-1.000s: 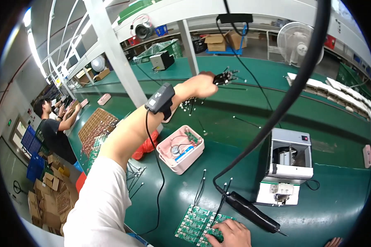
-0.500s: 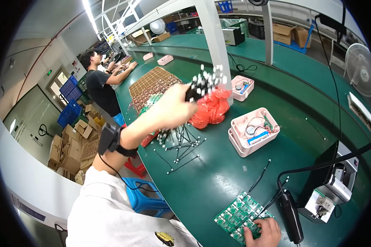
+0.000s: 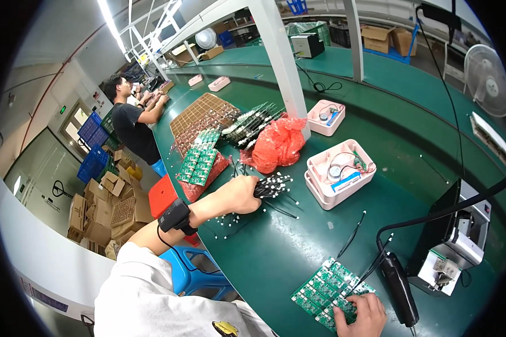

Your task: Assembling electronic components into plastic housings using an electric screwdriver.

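Note:
My left hand (image 3: pixel 243 194) is closed around a bundle of thin black cables (image 3: pixel 272 186) with white connectors on their ends. It is low over the bench, where more such cables lie loose beneath and beside it. At the lower right, my right hand (image 3: pixel 363 318) rests on a panel of green circuit boards (image 3: pixel 320 289), thumb and fingers apart on its surface. Two black cables run from the panel toward the upper right, one ending close to my right fingertips. Whether those fingers touch that cable cannot be made out.
A black soldering iron (image 3: pixel 399 292) lies right of the panel, beside a black and silver machine (image 3: pixel 452 247). Pink cases (image 3: pixel 343 194) stand beyond. Behind my left hand are a red plastic bag (image 3: pixel 278 147), more green boards (image 3: pixel 199 163) and a brown grid tray (image 3: pixel 199 115). A person (image 3: pixel 132 121) works farther along.
My left hand has come down and nearer with the cable bundle, from in front of the red bag to the loose cables. My right hand stays on the panel. The view has shifted slightly.

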A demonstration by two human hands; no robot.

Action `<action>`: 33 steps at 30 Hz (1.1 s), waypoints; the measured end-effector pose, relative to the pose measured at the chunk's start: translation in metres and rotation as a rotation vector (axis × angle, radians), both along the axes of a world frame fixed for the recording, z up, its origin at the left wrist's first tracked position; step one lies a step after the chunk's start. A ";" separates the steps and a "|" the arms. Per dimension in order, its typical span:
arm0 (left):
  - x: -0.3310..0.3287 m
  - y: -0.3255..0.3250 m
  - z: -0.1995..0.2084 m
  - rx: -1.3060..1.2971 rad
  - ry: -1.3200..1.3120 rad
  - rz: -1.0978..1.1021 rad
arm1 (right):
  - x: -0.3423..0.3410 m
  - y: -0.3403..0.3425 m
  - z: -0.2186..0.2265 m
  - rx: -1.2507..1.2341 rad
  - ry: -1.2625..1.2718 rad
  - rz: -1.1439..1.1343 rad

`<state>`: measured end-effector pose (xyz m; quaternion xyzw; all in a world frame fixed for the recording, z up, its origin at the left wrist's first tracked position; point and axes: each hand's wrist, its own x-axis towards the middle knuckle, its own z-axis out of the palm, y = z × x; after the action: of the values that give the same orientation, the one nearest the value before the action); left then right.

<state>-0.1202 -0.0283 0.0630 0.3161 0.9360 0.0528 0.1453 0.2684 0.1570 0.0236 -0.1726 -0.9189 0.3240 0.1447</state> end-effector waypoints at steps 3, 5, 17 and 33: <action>-0.002 0.006 0.006 -0.147 0.052 -0.120 | 0.000 0.001 -0.001 0.002 0.003 0.005; 0.002 0.004 0.023 -0.209 0.226 -0.280 | 0.003 0.003 0.001 0.012 0.005 -0.028; 0.033 0.337 0.079 0.119 0.110 -0.873 | 0.012 0.003 -0.006 0.014 0.024 -0.036; 0.059 0.466 -0.001 0.128 0.330 -0.930 | 0.010 0.004 -0.014 -0.029 0.084 -0.061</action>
<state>-0.0612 0.4377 0.0620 0.7126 0.7013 -0.0109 -0.0162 0.2780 0.1605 0.0101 -0.1888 -0.9014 0.3399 0.1903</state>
